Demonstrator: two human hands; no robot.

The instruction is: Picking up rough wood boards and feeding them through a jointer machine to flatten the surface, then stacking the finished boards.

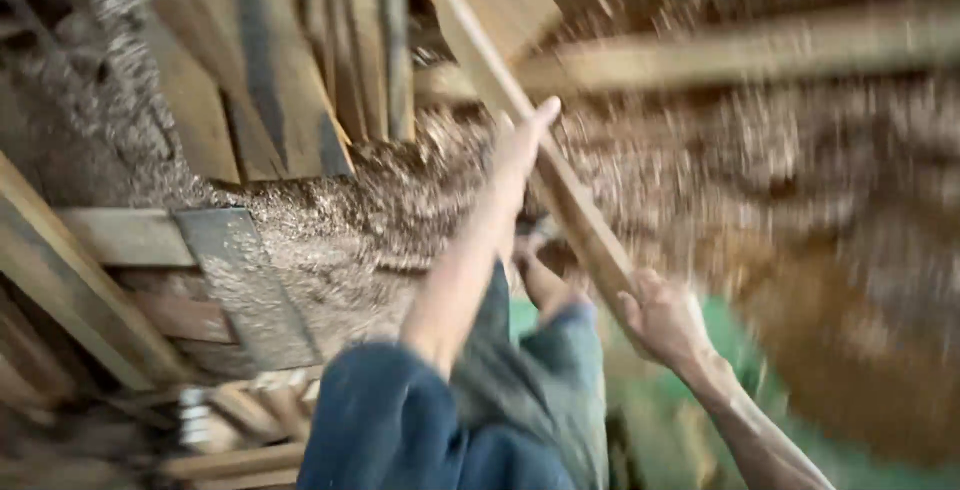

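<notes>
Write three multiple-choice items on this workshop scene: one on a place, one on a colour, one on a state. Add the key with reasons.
1. Where is the right hand on the long plank?
A. at its lower end
B. at its far tip
C. off it

2. What colour is the sleeve on the left arm?
A. red
B. blue
C. white

3. How is the left hand?
A. clenched in a fist
B. fingers stretched along the plank
C. flat on the sawdust floor

Key: 1 A, its fingers wrap the plank's near, lower end. 2 B, the cuff is dark blue. 3 B, the hand lies extended against the plank higher up.
</notes>
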